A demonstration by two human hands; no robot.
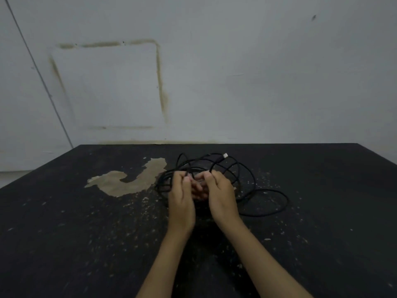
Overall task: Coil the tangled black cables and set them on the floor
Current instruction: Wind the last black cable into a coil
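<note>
A tangle of thin black cable [247, 175] lies in loose loops on the dark floor [64, 233], just in front of the wall. A pale connector [225, 155] sticks up at the far side of the tangle. One long loop [279, 203] trails out to the right. My left hand [181, 196] and my right hand [221, 194] are close together at the near side of the tangle, fingers curled and pinching cable strands. The fingertips and the strands between the hands are partly hidden.
The floor is black, scuffed and speckled, with a tan patch [129, 181] of bare surface left of the cable. A pale wall [236, 72] with a stained square outline rises right behind the tangle. A thin dark line [38, 69] runs diagonally down the wall at left.
</note>
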